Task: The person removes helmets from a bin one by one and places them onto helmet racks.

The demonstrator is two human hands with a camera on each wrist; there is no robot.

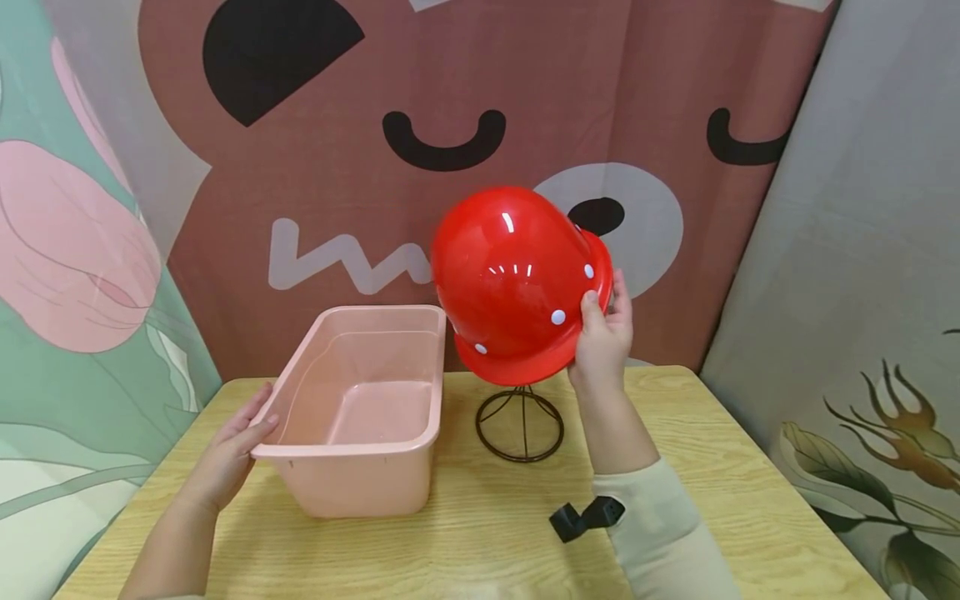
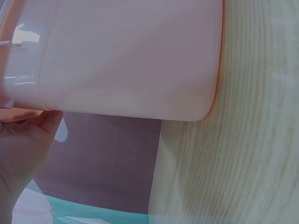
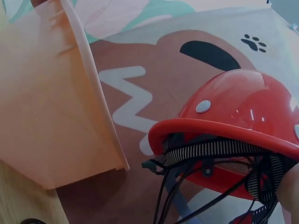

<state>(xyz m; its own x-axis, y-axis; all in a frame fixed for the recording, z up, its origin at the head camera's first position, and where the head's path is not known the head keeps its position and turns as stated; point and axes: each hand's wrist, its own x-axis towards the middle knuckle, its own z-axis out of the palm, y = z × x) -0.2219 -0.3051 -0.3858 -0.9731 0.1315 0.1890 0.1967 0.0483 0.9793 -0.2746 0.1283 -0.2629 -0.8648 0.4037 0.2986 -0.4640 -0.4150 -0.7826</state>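
Note:
My right hand (image 1: pixel 602 337) grips the brim of a red hard hat (image 1: pixel 513 275) at its right side, thumb on the outside. Tilted, the hard hat hangs over a dark wire stand (image 1: pixel 523 425), whose top it hides; whether the two touch I cannot tell. In the right wrist view, a striped inner band (image 3: pixel 217 148) and dark straps show beneath the hard hat (image 3: pixel 243 102). My left hand (image 1: pixel 228 454) holds the left rim of a pink plastic tub (image 1: pixel 348 452), with the thumb over the edge. The tub's side (image 2: pixel 131 56) fills much of the left wrist view.
Both the tub and the stand are on a light wooden table (image 1: pixel 487 542), tub on the left, stand to its right. Behind the table hangs a cloth (image 1: pixel 337 192) with a brown bear print. A floral curtain (image 1: pixel 847 350) borders the right side.

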